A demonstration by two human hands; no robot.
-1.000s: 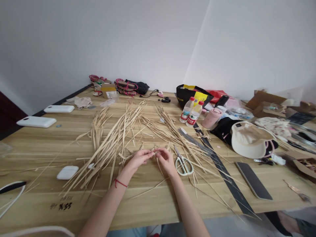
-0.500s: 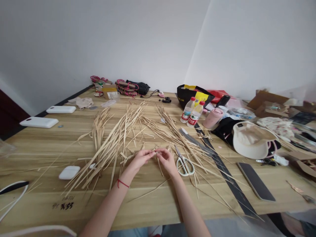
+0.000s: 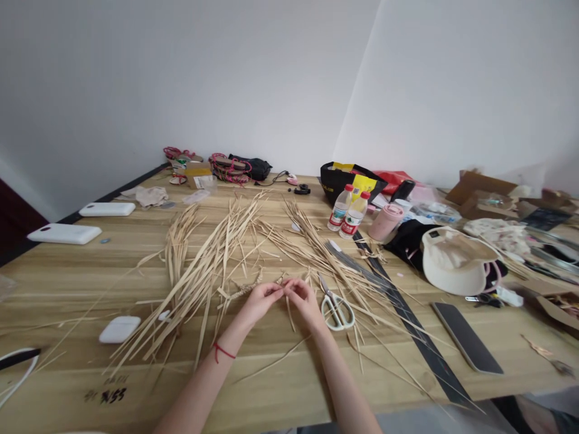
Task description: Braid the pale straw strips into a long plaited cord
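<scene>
Pale straw strips [image 3: 212, 259], loose and fanned across a light wooden table [image 3: 280, 374], thickest from centre toward 10 and 12 o'clock. Left hand [image 3: 259, 299] and right hand [image 3: 302, 298] at centre, fingertips meeting, both pinched nearly shut on a thin straw piece [image 3: 284, 284]; short braided straw length [image 3: 242, 290] trailing from left hand toward 9 o'clock, flat on table. Red thread band [image 3: 223, 352] on left wrist. White-handled scissors [image 3: 337, 307] just beside right hand at 3 o'clock, blades pointing to 11 o'clock, lying on straw. Long dark ruler [image 3: 407, 319] running from 1 o'clock down to 5 o'clock. Dark phone [image 3: 467, 336] at 4 o'clock, face down or screen off, cannot tell which. Two plastic bottles [image 3: 347, 212] with red caps upright at 1 o'clock, pink cup [image 3: 385, 221] just beside them. Cream bag [image 3: 456, 260] at 3 o'clock, on its side. Small white earbud case [image 3: 119, 329] at 8 o'clock, touching straw ends. Two white power banks [image 3: 64, 233] at 10 o'clock near table edge. Pink cords [image 3: 228, 165] and black pouch [image 3: 256, 166] at 12 o'clock by wall.
</scene>
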